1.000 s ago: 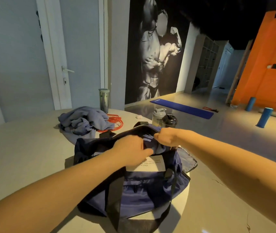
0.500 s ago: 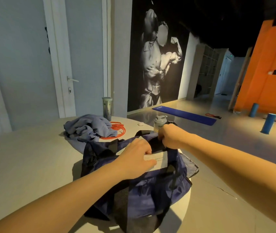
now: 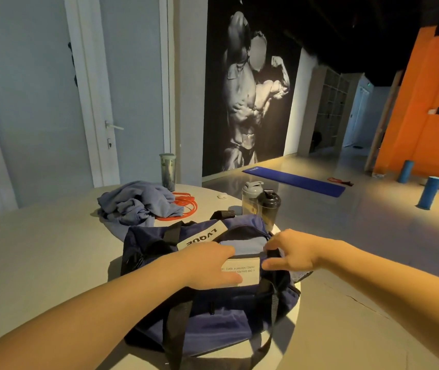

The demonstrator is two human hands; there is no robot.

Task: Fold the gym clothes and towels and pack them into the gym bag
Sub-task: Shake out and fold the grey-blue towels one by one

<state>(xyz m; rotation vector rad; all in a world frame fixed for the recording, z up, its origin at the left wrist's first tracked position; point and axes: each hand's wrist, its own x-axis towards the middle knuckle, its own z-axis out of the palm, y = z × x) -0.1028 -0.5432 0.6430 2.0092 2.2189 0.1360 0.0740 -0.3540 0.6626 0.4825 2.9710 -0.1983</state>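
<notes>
surface: round pale grey table (image 3: 39, 263), smooth matte top
room: gym; grey door (image 3: 39, 102) at 10 o'clock, black-and-white bodybuilder mural (image 3: 250, 102) at 12, orange wall (image 3: 426, 116) at 2, blue exercise mat (image 3: 293, 180) and blue foam rollers (image 3: 429, 192) on the glossy floor
task item: navy nylon gym bag (image 3: 226, 316), table centre, soft and slumped, black webbing straps (image 3: 178, 324), white printed label (image 3: 250, 273); top opening gapes, pale blue folded fabric (image 3: 242, 244) inside
unpacked: crumpled grey-blue cloth pile (image 3: 138, 201) at the bag's 11 o'clock, orange cord (image 3: 186, 206) touching it
other: grey-green tumbler (image 3: 168, 172) at 12, clear shaker bottle (image 3: 250, 196) and dark shaker bottle (image 3: 269, 206) upright at 1
left hand (image 3: 207, 263): palm down, flat on the bag's near lip, fingers over the label, nothing gripped
right hand (image 3: 295, 253): at the opening's 3 o'clock end, fingers spread, thumb and index either side of a strap; pinch or just contact, can't tell
</notes>
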